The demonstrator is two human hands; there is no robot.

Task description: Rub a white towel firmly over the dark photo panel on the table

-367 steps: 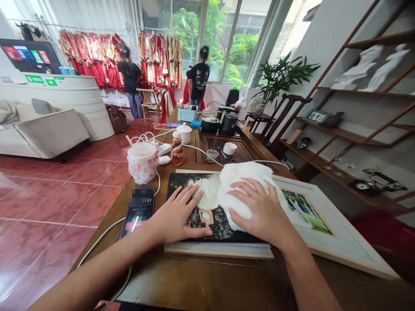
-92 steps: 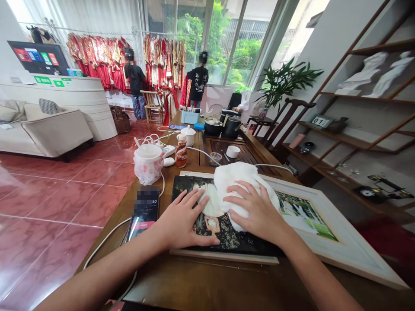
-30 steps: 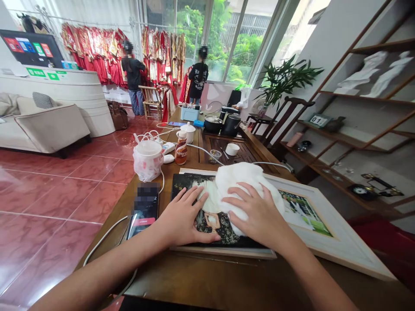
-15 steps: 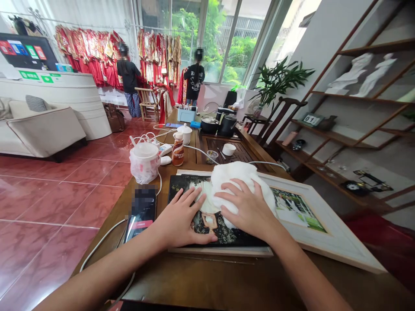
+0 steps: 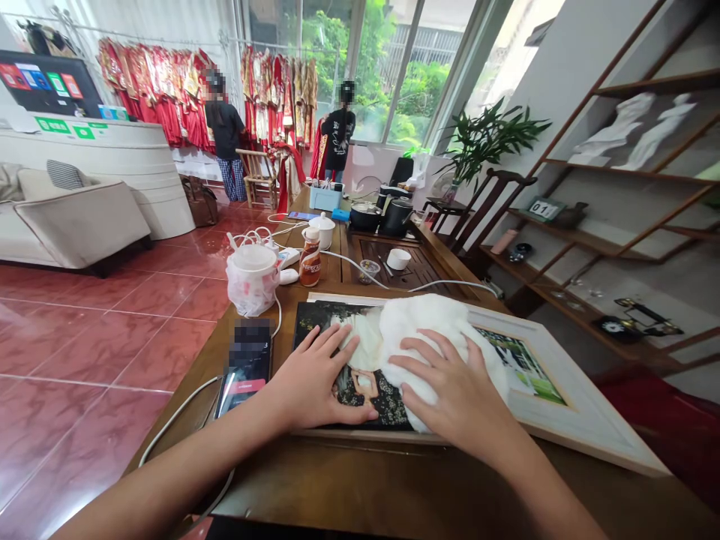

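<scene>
A dark photo panel, printed with a figure in a pale dress, lies on the wooden table in front of me. My left hand is flat on its left part, fingers spread, with nothing in it. Over the panel's right part bulges a white fluffy cloth. My right hand presses on this cloth, its fingers curved and sunk into it. The cloth hides the panel's right side and overlaps a white-framed photo lying beside it. A pale frame edge shows beneath the panel.
Left of the panel are a phone with a cable and a bagged white tub. Beyond stand a brown drink bottle, a lidded white cup, a small white bowl and a black kettle. Two people stand by garment racks.
My right hand and the white cloth have slid right and towards me across the panel, baring more of the pale dress. The left hand has stayed in place.
</scene>
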